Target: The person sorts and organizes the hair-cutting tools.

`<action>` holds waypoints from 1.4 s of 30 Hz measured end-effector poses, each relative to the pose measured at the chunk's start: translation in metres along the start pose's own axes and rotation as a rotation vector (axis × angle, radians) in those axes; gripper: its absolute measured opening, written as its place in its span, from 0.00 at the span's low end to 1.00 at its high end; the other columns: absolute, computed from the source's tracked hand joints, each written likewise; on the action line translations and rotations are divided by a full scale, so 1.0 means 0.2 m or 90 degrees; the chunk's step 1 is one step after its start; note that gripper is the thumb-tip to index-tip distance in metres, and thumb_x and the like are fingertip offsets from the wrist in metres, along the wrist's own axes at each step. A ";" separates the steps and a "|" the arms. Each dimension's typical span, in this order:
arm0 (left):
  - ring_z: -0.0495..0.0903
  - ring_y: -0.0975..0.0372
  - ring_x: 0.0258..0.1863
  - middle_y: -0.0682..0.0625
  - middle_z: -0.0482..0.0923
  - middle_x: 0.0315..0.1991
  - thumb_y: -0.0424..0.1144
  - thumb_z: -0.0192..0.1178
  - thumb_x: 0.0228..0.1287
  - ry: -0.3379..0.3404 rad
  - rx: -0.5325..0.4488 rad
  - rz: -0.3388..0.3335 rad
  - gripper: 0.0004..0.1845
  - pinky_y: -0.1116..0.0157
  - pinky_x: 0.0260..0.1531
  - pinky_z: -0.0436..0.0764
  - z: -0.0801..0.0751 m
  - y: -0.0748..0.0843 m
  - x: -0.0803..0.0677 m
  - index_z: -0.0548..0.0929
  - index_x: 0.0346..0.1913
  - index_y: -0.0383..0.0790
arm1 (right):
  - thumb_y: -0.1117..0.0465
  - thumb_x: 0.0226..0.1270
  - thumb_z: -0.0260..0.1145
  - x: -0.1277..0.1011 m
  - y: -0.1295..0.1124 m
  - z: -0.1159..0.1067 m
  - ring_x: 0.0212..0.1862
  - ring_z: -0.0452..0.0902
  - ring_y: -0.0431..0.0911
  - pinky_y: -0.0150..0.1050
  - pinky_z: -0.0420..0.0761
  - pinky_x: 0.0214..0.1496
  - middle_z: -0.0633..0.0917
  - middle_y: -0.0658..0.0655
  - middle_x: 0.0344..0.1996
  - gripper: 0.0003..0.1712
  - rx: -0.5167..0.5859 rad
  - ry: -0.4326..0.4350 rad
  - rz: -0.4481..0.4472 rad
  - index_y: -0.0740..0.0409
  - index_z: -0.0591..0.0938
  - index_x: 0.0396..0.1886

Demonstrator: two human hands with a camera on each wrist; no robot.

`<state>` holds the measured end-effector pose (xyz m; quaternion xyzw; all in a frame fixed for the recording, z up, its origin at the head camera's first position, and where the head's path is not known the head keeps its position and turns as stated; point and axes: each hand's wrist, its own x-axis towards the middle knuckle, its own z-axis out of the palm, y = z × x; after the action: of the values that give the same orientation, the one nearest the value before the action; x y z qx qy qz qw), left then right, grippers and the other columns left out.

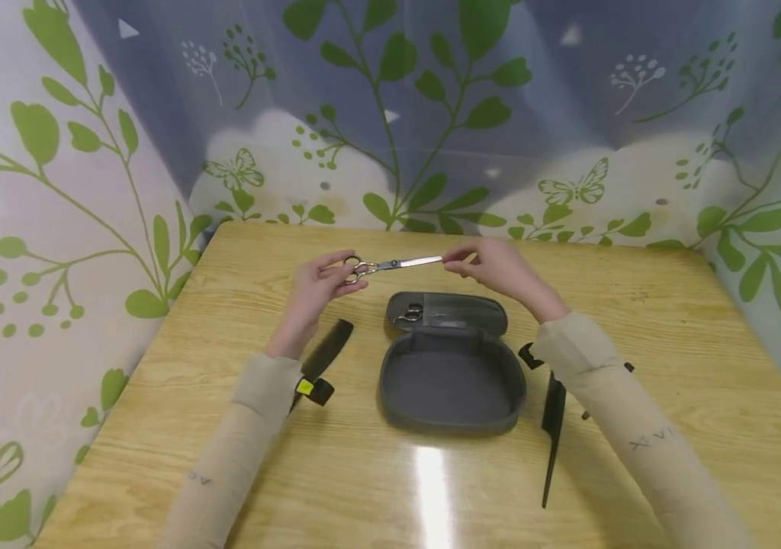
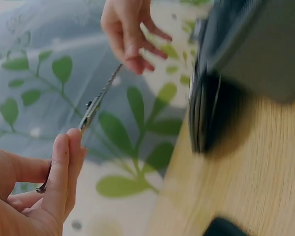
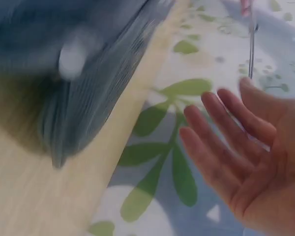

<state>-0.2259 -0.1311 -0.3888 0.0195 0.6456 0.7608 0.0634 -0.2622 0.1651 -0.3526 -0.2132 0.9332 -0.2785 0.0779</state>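
My left hand holds a pair of thinning scissors by the finger rings, raised over the far part of the table. A toothed blade shows in the left wrist view. At the blade tip, thumb and forefinger of my right hand pinch the end, the other fingers spread loosely in the right wrist view. Below the scissors lies an open dark grey case. Its lid is folded back, with a second pair of scissors in the lid's pocket.
A wide black comb lies on the wooden table, partly under my left wrist. Right of the case are a black tail comb and a black piece, close by my right sleeve. Another dark item is mostly hidden beneath that forearm.
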 end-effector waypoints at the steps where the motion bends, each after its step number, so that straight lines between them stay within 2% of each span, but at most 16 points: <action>1: 0.88 0.66 0.34 0.25 0.76 0.59 0.26 0.50 0.78 0.007 0.012 -0.004 0.22 0.63 0.51 0.84 -0.03 0.00 0.01 0.70 0.70 0.27 | 0.54 0.76 0.64 0.02 0.00 0.01 0.46 0.85 0.52 0.49 0.84 0.48 0.87 0.58 0.52 0.17 -0.033 -0.011 -0.014 0.56 0.86 0.57; 5: 0.88 0.67 0.37 0.27 0.75 0.61 0.28 0.50 0.78 0.026 0.047 -0.048 0.22 0.64 0.52 0.83 -0.13 -0.01 0.04 0.69 0.71 0.27 | 0.59 0.72 0.68 0.10 0.01 0.04 0.46 0.86 0.53 0.51 0.83 0.52 0.89 0.55 0.47 0.11 -0.131 -0.059 -0.091 0.55 0.89 0.50; 9: 0.88 0.68 0.35 0.28 0.73 0.63 0.28 0.51 0.78 0.016 0.064 -0.104 0.24 0.67 0.53 0.82 -0.18 -0.02 0.06 0.66 0.72 0.25 | 0.61 0.68 0.72 0.17 -0.01 0.06 0.44 0.87 0.51 0.50 0.83 0.50 0.90 0.52 0.44 0.08 -0.185 -0.094 -0.124 0.52 0.91 0.45; 12: 0.88 0.69 0.32 0.26 0.72 0.63 0.28 0.50 0.78 0.004 0.083 -0.138 0.24 0.67 0.54 0.81 -0.20 -0.04 0.08 0.66 0.72 0.23 | 0.63 0.64 0.74 0.21 -0.03 0.08 0.47 0.86 0.51 0.50 0.83 0.50 0.90 0.51 0.45 0.09 -0.201 -0.120 -0.134 0.50 0.91 0.43; 16: 0.89 0.66 0.35 0.26 0.74 0.61 0.29 0.50 0.78 -0.007 0.127 -0.162 0.23 0.64 0.56 0.80 -0.19 -0.07 0.10 0.68 0.70 0.23 | 0.68 0.60 0.75 0.25 -0.05 0.11 0.50 0.85 0.53 0.50 0.82 0.52 0.90 0.50 0.45 0.11 -0.204 -0.160 -0.168 0.49 0.92 0.39; 19: 0.89 0.63 0.38 0.26 0.75 0.60 0.30 0.51 0.78 -0.012 0.162 -0.173 0.22 0.61 0.58 0.78 -0.19 -0.08 0.11 0.69 0.69 0.23 | 0.73 0.56 0.74 0.27 -0.06 0.14 0.49 0.84 0.54 0.49 0.82 0.51 0.90 0.49 0.41 0.14 -0.215 -0.184 -0.206 0.48 0.92 0.34; 22: 0.89 0.64 0.37 0.27 0.76 0.60 0.31 0.51 0.79 -0.020 0.182 -0.182 0.22 0.60 0.59 0.78 -0.19 -0.09 0.12 0.70 0.69 0.23 | 0.75 0.53 0.72 0.29 -0.06 0.16 0.47 0.84 0.52 0.48 0.81 0.50 0.90 0.47 0.38 0.16 -0.226 -0.202 -0.221 0.48 0.90 0.31; 27: 0.86 0.70 0.31 0.28 0.76 0.60 0.32 0.51 0.79 -0.038 0.196 -0.198 0.22 0.65 0.56 0.80 -0.20 -0.10 0.14 0.70 0.70 0.24 | 0.75 0.53 0.70 0.30 -0.05 0.19 0.45 0.83 0.51 0.48 0.80 0.47 0.89 0.45 0.36 0.15 -0.231 -0.204 -0.203 0.47 0.88 0.29; 33: 0.87 0.69 0.33 0.29 0.80 0.56 0.31 0.51 0.79 -0.077 0.232 -0.188 0.21 0.66 0.51 0.83 -0.21 -0.11 0.16 0.71 0.68 0.22 | 0.78 0.50 0.69 0.30 -0.03 0.22 0.39 0.82 0.50 0.46 0.79 0.43 0.88 0.45 0.32 0.17 -0.233 -0.178 -0.214 0.49 0.84 0.25; 38: 0.87 0.67 0.32 0.28 0.82 0.53 0.29 0.53 0.77 -0.115 0.263 -0.168 0.20 0.64 0.49 0.84 -0.19 -0.11 0.17 0.73 0.65 0.19 | 0.82 0.43 0.61 0.30 -0.02 0.23 0.31 0.76 0.45 0.41 0.75 0.36 0.85 0.45 0.26 0.21 -0.240 -0.148 -0.221 0.49 0.80 0.22; 42: 0.87 0.66 0.31 0.29 0.83 0.52 0.29 0.54 0.77 -0.128 0.286 -0.168 0.20 0.61 0.50 0.84 -0.16 -0.11 0.18 0.74 0.64 0.19 | 0.84 0.39 0.54 0.30 -0.03 0.24 0.28 0.72 0.45 0.39 0.70 0.32 0.80 0.46 0.23 0.23 -0.254 -0.129 -0.205 0.50 0.78 0.21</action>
<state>-0.2639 -0.1545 -0.4170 0.0243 0.7855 0.5782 0.2195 -0.3009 0.1111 -0.3911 -0.3966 0.9111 -0.0756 0.0824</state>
